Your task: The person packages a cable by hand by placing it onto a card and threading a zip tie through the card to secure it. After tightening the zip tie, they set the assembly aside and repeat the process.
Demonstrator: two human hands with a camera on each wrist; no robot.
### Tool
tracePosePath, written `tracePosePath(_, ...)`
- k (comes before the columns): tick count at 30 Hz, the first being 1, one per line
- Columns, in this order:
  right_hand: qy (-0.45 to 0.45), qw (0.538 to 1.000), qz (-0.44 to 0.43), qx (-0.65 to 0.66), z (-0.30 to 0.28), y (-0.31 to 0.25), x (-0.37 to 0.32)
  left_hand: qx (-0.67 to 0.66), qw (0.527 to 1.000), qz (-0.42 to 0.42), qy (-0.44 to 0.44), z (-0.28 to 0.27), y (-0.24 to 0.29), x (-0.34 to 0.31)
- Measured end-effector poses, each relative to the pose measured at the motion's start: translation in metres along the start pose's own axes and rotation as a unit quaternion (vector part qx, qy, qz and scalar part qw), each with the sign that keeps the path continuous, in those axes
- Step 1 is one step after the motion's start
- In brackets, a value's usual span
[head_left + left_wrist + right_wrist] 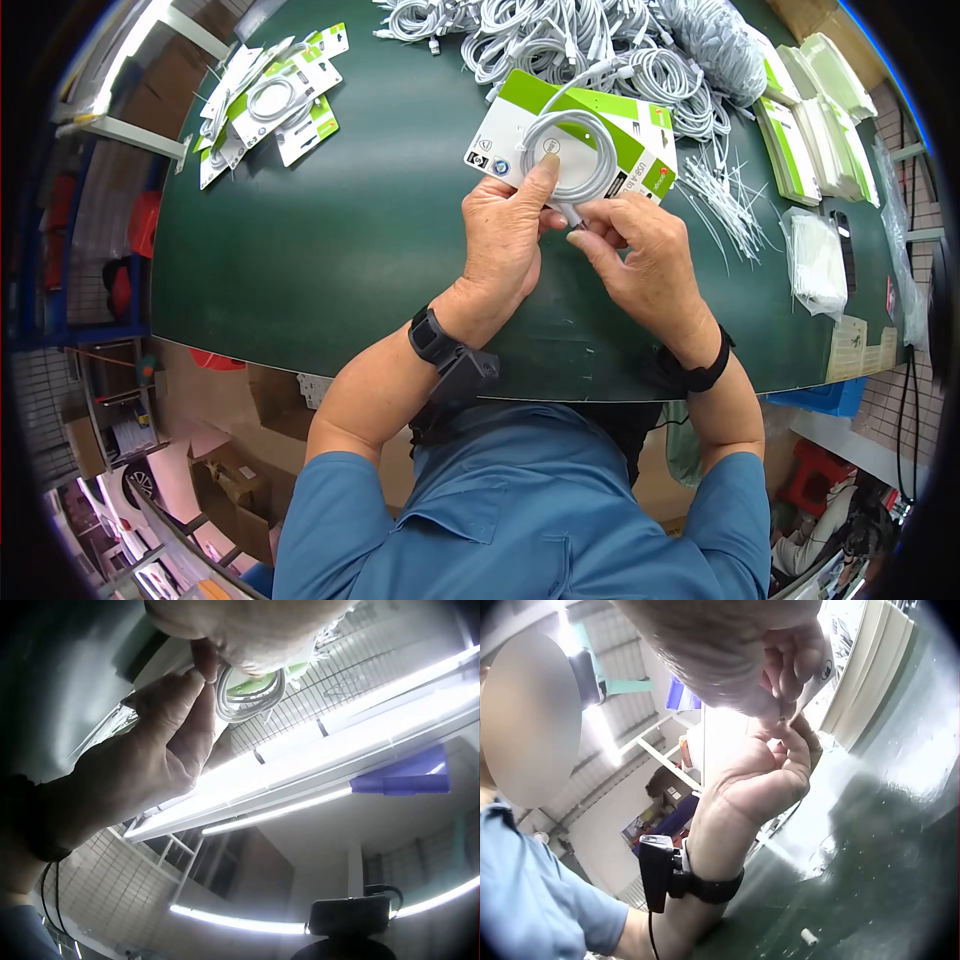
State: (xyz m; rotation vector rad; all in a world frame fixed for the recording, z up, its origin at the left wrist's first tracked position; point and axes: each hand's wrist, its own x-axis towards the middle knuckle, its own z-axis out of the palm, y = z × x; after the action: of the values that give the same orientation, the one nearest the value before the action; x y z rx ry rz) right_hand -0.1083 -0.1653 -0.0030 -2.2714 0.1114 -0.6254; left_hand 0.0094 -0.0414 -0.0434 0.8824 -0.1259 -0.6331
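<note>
My left hand [503, 235] grips a green-and-white cable card [490, 140], thumb pressed over a coiled white cable [606, 165] lying on its face. A second card [655, 152] shows behind the first, offset to the right. At the coil's lower end, my right hand [648, 260] pinches a grey connector end [573, 217] between thumb and fingers. Both hands' fingertips are close together there. From the left wrist view, the coil [251, 712] hangs beside the fingers; the right wrist view shows the hands meeting, with the pinched part mostly hidden.
A heap of coiled white cables [560, 40] covers the table's far side. Carded cables [270, 100] lie at far left. To the right are loose white ties [728, 205], stacks of cards [815, 120], a bag of ties [815, 262] and a dark phone-like object [843, 238].
</note>
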Motion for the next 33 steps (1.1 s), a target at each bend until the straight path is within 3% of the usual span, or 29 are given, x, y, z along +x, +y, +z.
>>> tracePosePath(5, 0.033, 0.999, 0.014, 0.023, -0.002, 0.001, 0.003, 0.014, 0.998, -0.066, 0.005, 0.007, 0.011, -0.007)
tracePosePath(12, -0.009, 0.983, 0.101, 0.150, -0.020, 0.007, 0.001, 0.054, 0.977, -0.125, -0.166, 0.003, 0.045, -0.004)
tracePosePath(15, -0.031, 0.983, 0.110, 0.141, -0.028, 0.007, 0.002, 0.078, 0.970, -0.144, -0.182, 0.005, 0.049, -0.005)
tracePosePath(19, -0.053, 0.981, 0.135, 0.127, -0.031, 0.004, 0.001, 0.072, 0.976, -0.134, -0.153, 0.004, 0.036, -0.007)
tracePosePath(31, -0.051, 0.995, 0.038, 0.076, -0.024, 0.003, 0.003, 0.084, 0.984, -0.111, -0.115, -0.002, 0.022, -0.009)
tracePosePath(33, -0.039, 0.994, 0.058, 0.089, -0.027, 0.001, 0.003, 0.074, 0.985, -0.109, -0.111, 0.001, 0.025, -0.010)
